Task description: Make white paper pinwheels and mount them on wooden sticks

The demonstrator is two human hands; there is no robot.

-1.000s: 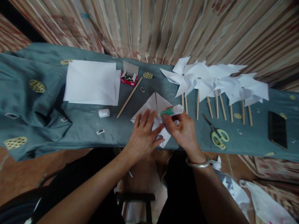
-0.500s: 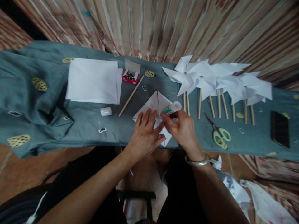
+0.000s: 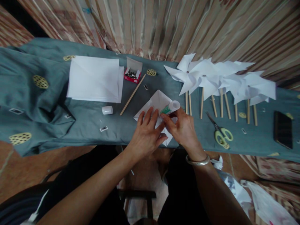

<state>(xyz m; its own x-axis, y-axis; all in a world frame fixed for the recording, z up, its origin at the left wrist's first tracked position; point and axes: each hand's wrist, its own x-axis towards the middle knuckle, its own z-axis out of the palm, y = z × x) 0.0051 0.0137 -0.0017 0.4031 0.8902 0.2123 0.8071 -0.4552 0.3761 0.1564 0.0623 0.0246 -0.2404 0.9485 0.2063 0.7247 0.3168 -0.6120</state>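
A white square of cut paper (image 3: 157, 103) lies cornerwise on the teal cloth (image 3: 89, 118) in front of me. My left hand (image 3: 145, 135) rests flat on it with fingers spread, pressing it down. My right hand (image 3: 183, 129) is closed around a green and white glue stick (image 3: 170, 107), its tip held down at the middle of the paper beside my left fingertips. The glue stick's white cap (image 3: 107, 110) lies on the cloth to the left.
A stack of white sheets (image 3: 95, 79), a red box of pins (image 3: 131, 75) and a loose wooden stick (image 3: 132, 94) lie at the back left. Several finished paper pinwheels (image 3: 217, 79) on sticks, green scissors (image 3: 220, 132) and a dark phone (image 3: 283, 129) lie right.
The glue stick has tilted more upright and its tip has come down onto the paper's middle. My left hand stays pressed on the sheet. The view has shifted slightly.
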